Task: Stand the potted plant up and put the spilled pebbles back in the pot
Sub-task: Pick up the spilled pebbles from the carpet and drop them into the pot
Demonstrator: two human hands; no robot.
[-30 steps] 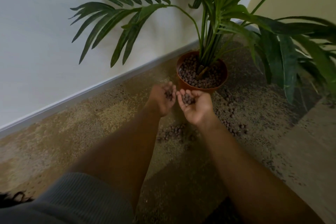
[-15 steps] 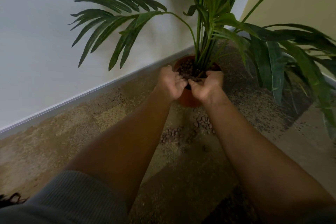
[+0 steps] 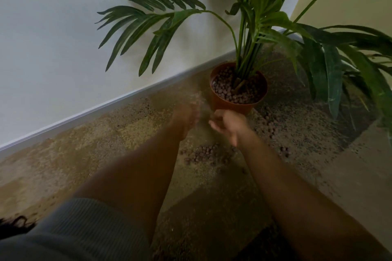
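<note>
The pot (image 3: 237,99) stands upright by the wall (image 3: 63,38), its plant (image 3: 252,27) rising straight, and the surface inside is filled with pebbles (image 3: 235,91). That half of the task looks done. More pebbles lie loose on the carpet (image 3: 106,154): a cluster (image 3: 203,154) just in front of the pot, between the forearms, and a scatter (image 3: 273,121) to the pot's right.

Both hands hover just in front of the pot, above the floor. The right hand (image 3: 228,125) is loosely curled, fingers bent inward, nothing visible in it. The left hand (image 3: 185,118) is blurred; whether its fingers are spread or together I cannot tell.

The step in hand is likely another scoop. Best to sweep the front cluster together with the edge of one hand into the cupped palm of the other, then tip it low over the rim, so nothing bounces out. Keep wrists clear of the stems so the pot does not tip.
</note>
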